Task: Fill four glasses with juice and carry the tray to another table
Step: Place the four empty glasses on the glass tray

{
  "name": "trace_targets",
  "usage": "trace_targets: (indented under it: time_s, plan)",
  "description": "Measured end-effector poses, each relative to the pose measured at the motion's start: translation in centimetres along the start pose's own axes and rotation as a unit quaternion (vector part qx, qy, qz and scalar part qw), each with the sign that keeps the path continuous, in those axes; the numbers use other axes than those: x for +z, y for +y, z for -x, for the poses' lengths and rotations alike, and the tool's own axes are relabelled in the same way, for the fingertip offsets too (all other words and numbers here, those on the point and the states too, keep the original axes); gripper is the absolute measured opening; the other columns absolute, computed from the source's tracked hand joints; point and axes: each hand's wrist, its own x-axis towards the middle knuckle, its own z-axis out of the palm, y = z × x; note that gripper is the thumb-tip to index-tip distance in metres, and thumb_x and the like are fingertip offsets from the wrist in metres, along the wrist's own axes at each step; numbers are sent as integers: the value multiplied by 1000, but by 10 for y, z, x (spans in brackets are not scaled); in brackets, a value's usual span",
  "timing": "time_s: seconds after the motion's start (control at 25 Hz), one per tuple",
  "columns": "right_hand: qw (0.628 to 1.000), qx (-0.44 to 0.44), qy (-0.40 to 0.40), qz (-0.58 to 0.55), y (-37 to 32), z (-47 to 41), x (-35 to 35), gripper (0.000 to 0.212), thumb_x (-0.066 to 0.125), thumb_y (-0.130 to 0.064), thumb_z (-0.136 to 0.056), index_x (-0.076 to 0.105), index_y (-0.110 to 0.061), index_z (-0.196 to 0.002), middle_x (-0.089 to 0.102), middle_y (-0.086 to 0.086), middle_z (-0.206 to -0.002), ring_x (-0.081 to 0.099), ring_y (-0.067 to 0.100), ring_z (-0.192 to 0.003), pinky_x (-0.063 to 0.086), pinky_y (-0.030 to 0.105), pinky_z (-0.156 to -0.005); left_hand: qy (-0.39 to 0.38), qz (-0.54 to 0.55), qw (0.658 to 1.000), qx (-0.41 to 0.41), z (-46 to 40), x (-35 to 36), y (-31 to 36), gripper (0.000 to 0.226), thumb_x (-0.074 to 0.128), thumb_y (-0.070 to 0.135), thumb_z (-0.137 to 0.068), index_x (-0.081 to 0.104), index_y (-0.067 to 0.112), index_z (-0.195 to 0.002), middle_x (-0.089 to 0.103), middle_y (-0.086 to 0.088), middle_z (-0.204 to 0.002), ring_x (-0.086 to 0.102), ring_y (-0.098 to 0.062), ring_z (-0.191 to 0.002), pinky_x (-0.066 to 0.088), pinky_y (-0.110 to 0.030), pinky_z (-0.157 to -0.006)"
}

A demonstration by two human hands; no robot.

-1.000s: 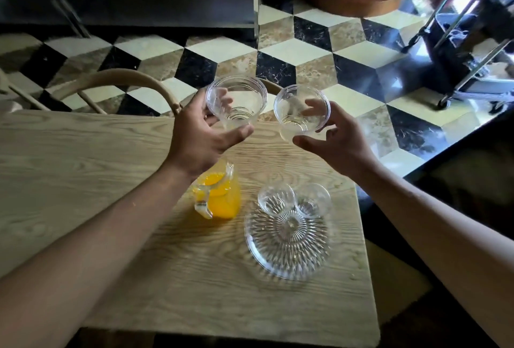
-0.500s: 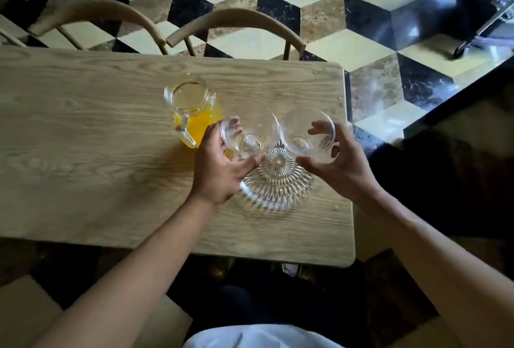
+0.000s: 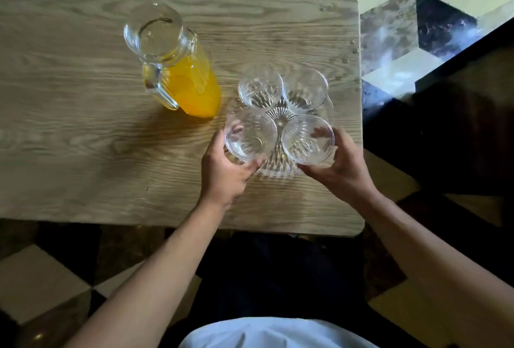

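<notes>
Four upright glasses [image 3: 283, 116], seemingly empty.

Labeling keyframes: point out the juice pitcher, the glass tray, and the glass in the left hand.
juice pitcher [image 3: 192, 88], head view, on the juice-filled body.
glass tray [image 3: 278, 171], head view, on its near ribbed rim.
glass in the left hand [image 3: 250, 136], head view, inside its open mouth.

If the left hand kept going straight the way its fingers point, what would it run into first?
The left hand already grips the near-left clear glass on the ribbed glass tray. Pushed onward, up and to the right, that glass would probably meet the far-right clear glass first, though depth is hard to judge.
</notes>
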Motion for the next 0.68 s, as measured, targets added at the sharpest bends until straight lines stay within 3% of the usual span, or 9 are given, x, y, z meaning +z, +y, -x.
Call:
trace_targets:
  time_s: [0.12,0.24,0.4,0.68]
  plan:
    - [1000,10,2,4,11,1,3,69,93,-29,-65,59,-18,-124,64,-7,-122,60,19,-110,48,31,-95,-1,0,1000,-7,1,4,-13,75,97,19,-68,57,29,-130,67,11,-122,61,4,-116,47,-22,-107]
    - [1000,20,9,4,18,0,8,69,92,-28,-65,59,-17,-125,64,-6,-123,59,18,-110,44,24,-94,-3,6,1000,-11,-2,9,-25,76,98,16,-66,56,34,-126,68,10,-122,63,-3,-119,48,-28,-110]
    - [1000,26,9,5,23,-1,13,71,92,-28,-65,58,-18,-127,63,-5,-125,57,18,-113,45,25,-97,-7,11,1000,-8,-9,17,-34,74,98,17,-65,61,18,-129,70,2,-126,65,-15,-122,48,-30,-111]
    - [999,36,1,17,23,-4,19,71,90,-31,-65,57,-21,-128,62,-7,-124,56,21,-109,46,29,-94,-17,4,1000,-15,-15,19,-39,81,99,14,-63,62,10,-134,70,3,-129,66,-13,-123,50,-38,-111]
